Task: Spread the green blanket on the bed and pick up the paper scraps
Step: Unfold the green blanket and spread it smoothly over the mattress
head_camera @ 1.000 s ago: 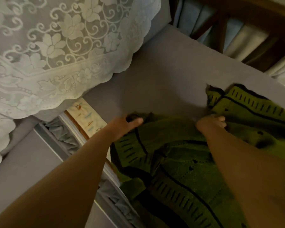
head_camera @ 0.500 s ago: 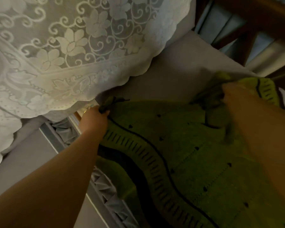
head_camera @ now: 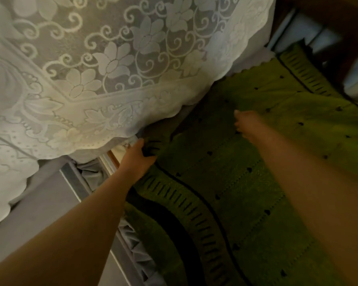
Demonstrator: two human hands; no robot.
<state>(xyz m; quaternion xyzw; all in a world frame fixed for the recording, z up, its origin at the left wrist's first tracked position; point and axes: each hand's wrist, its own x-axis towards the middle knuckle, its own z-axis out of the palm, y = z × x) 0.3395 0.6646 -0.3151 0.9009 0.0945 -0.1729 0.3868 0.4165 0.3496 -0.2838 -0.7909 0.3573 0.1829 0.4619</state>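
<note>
— Where is the green blanket [head_camera: 246, 162] seen?

— It is spread over the right half of the view, laid across the bed [head_camera: 194, 107], of which only a thin grey strip is left showing between the blanket and the white lace cover [head_camera: 112, 69]. Its ribbed border with a dark line is draped over the near edge of the bed, above a pleated grey frill [head_camera: 139, 254].

— What is held by the left hand [head_camera: 135, 159]?

— The blanket's corner is gripped by it, fingers closed on the fabric, just beside the scalloped edge of the lace cover and at the side of the bed.

— And the right hand [head_camera: 249, 124]?

— It is laid out over the middle of the blanket, fingers stretched forward. It is blurred, so it cannot be told whether fabric is pinched or the palm is only pressed flat on it.

— Is anything else made out?

— A small pale patterned strip [head_camera: 120, 150] is seen just beyond the left hand, under the lace cover's edge. Dark wooden rails [head_camera: 339, 19] are seen at the top right, past the blanket's far corner.
</note>
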